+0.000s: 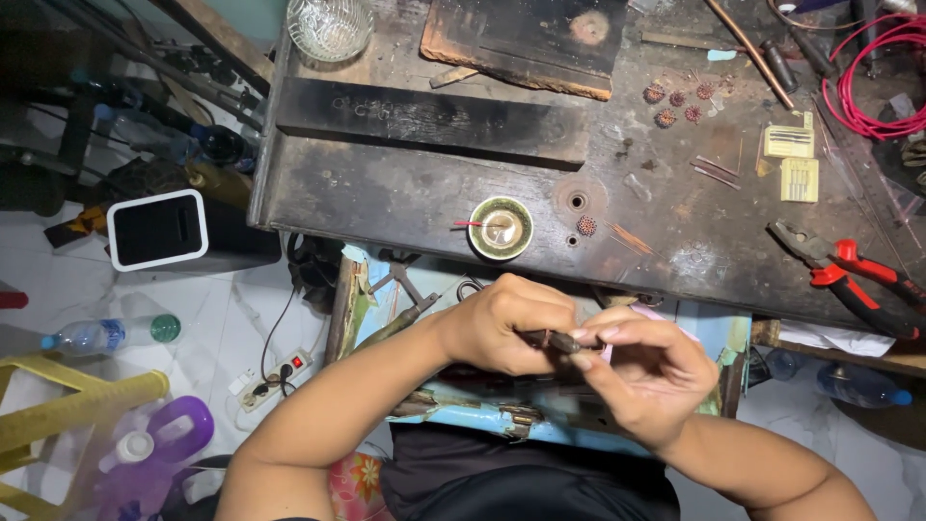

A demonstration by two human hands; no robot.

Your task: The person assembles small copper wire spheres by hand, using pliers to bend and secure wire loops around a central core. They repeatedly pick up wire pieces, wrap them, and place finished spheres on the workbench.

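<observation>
Holding a thin dark tool [552, 340] between both hands, I have it low in the middle of the frame, just below the near edge of the table [405, 198]. My left hand [506, 323] is clenched around the tool's left end, knuckles up. My right hand [641, 371] pinches the other end between thumb and fingertips [585, 361], so this grip too is closed on the tool. What sits at the tool's tip is too small to tell.

Above my hands, near the table's edge, stands a small round dish [501, 228] with a greenish rim. Just right of it lies a spiky little bead [585, 226], and more of these beads [678, 101] cluster in the upper right. Red-handled pliers [849, 275] lie at the right edge, with a coil of red wire [868, 82] in the upper right corner and two pale yellow packets [794, 159] between them. A glass bowl [330, 27] sits at the top, left of centre. On the floor at left are a white-framed black box [157, 230], a plastic bottle [111, 334] and a power strip [273, 379].
</observation>
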